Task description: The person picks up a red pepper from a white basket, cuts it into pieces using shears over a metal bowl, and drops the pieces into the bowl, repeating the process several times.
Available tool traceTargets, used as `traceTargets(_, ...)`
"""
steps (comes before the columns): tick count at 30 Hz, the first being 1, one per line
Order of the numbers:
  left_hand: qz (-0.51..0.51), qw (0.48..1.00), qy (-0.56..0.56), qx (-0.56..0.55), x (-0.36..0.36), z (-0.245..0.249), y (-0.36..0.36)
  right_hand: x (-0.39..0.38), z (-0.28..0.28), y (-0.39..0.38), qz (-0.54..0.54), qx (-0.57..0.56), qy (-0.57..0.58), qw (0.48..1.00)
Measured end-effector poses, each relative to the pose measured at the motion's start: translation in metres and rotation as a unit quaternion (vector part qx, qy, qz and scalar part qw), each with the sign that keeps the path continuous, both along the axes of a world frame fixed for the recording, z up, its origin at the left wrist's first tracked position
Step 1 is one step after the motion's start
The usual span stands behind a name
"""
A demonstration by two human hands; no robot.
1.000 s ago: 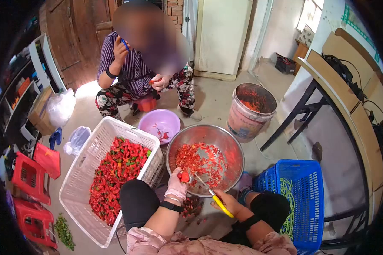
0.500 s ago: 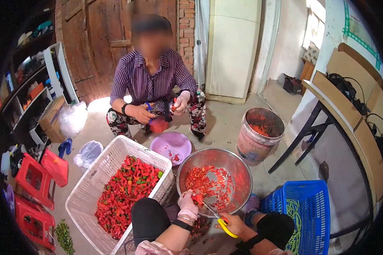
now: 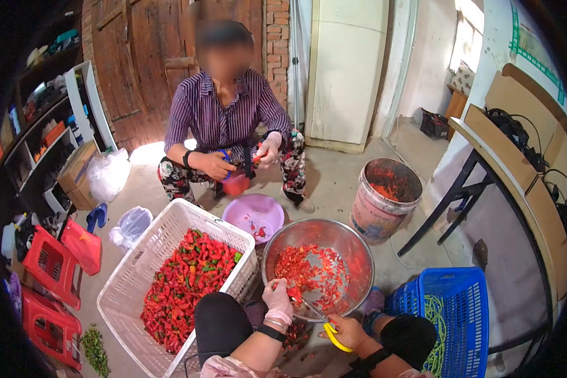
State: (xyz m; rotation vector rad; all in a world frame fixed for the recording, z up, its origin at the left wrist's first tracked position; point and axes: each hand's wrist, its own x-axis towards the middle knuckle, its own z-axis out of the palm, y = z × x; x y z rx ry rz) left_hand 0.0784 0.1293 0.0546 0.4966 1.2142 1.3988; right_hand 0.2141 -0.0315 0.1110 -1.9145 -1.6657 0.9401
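Observation:
My left hand [image 3: 278, 301], in a clear thin glove, grips a red chili pepper [image 3: 294, 293] over the near rim of the steel bowl [image 3: 363, 271]. Yellow-handled scissors [image 3: 337, 338] are in my right hand [image 3: 348, 332], their blades pointing at the pepper. Chopped red pepper pieces [image 3: 305, 268] lie in the bowl, mostly toward its left side. Left of my knee, a white plastic crate [image 3: 123, 302] holds a heap of whole red peppers [image 3: 186, 283] with some green among them.
Opposite me a person [image 3: 223, 126] squats with blue-handled scissors and a red pepper above a purple basin [image 3: 258, 208]. A stained bucket [image 3: 375, 217] stands behind the bowl. At right are a blue crate [image 3: 466, 315] of long green beans and a table [image 3: 516, 164]; red stools [image 3: 50, 264] stand left.
My left hand and the pepper have shifted slightly up and left. My right hand with the scissors has hardly moved. The other person's hands have moved slightly.

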Motion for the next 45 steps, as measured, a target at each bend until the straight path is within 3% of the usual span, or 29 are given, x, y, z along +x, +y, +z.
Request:
traceTargets(3,-0.056,0.997,-0.039,-0.029,-0.008,0.025,-0.003,-0.002,0.007,0.000,-0.014,0.035,0.049,0.998)
traceTargets(7,-0.091,0.968,-0.230,-0.032,-0.010,0.030,0.002,0.003,0.004,0.001,-0.031,0.024,0.125,0.991)
traceTargets(13,-0.155,0.963,-0.215,-0.055,-0.013,0.041,-0.002,0.003,0.001,0.002,-0.040,0.061,0.103,0.992)
traceTargets(16,-0.256,0.933,-0.249,-0.051,-0.009,0.043,-0.004,0.004,0.000,0.002,-0.034,0.052,0.144,0.988)
traceTargets(19,-0.174,0.950,-0.257,-0.029,-0.012,0.037,0.000,0.005,-0.010,0.002,-0.070,0.033,0.230,0.970)
traceTargets(20,-0.144,0.954,-0.260,-0.032,-0.017,0.033,0.004,0.007,-0.011,0.003,-0.068,0.037,0.323,0.943)
traceTargets(21,-0.084,0.969,-0.228,-0.043,-0.017,0.029,0.009,0.009,-0.015,0.003,-0.086,0.050,0.303,0.948)
traceTargets(24,-0.076,0.987,-0.141,-0.022,-0.017,0.015,0.010,0.017,-0.018,0.005,-0.097,0.062,0.319,0.941)
traceTargets(26,-0.060,0.997,-0.006,-0.054,-0.010,0.010,0.007,0.022,-0.028,0.007,-0.127,0.082,0.266,0.952)
traceTargets(27,-0.060,0.997,-0.005,-0.056,-0.008,0.003,0.009,0.021,-0.021,0.008,-0.128,0.080,0.267,0.952)
traceTargets(29,-0.067,0.990,0.099,-0.071,-0.003,-0.020,0.015,0.013,0.005,0.009,-0.160,0.126,0.249,0.947)
traceTargets(31,-0.094,0.987,0.111,-0.072,0.006,-0.027,0.018,0.010,0.011,0.008,-0.167,0.145,0.246,0.944)
traceTargets(33,-0.189,0.946,0.248,-0.088,0.017,-0.032,0.024,0.012,0.024,0.005,-0.170,0.166,0.242,0.941)
traceTargets(34,-0.251,0.888,0.382,-0.054,0.021,-0.023,0.026,0.012,0.036,0.002,-0.190,0.128,0.280,0.932)
traceTargets(35,-0.302,0.895,0.304,-0.122,0.030,-0.013,0.018,0.013,0.046,0.003,-0.205,0.093,0.319,0.921)
traceTargets(36,-0.381,0.785,0.488,0.021,0.023,-0.086,0.036,0.014,0.048,0.003,-0.193,0.126,0.265,0.936)
traceTargets(37,-0.390,0.716,0.576,0.063,0.029,-0.084,0.033,0.018,0.044,0.005,-0.173,0.174,0.210,0.946)
traceTargets(38,-0.380,0.752,0.537,0.035,0.037,-0.042,0.027,0.024,0.031,0.000,-0.197,0.103,0.280,0.934)
traceTargets(39,-0.380,0.728,0.570,0.020,0.041,-0.078,0.030,0.025,0.035,0.005,-0.254,0.032,0.458,0.851)
traceTargets(40,-0.381,0.702,0.602,0.005,0.044,-0.114,0.032,0.026,0.038,0.011,-0.335,-0.028,0.603,0.723)
traceTargets(41,-0.381,0.674,0.633,-0.010,0.048,-0.150,0.034,0.023,0.054,0.013,-0.418,-0.097,0.784,0.448)
traceTargets(42,-0.408,0.665,0.620,-0.076,0.050,-0.159,0.038,0.023,0.053,0.015,-0.407,-0.099,0.786,0.455)
traceTargets(43,-0.439,0.652,0.602,-0.140,0.054,-0.169,0.043,0.022,0.047,0.013,-0.392,-0.051,0.716,0.575)
traceTargets(45,-0.498,0.564,0.657,-0.043,0.050,-0.190,0.050,0.022,0.032,0.007,-0.346,0.050,0.530,0.773)
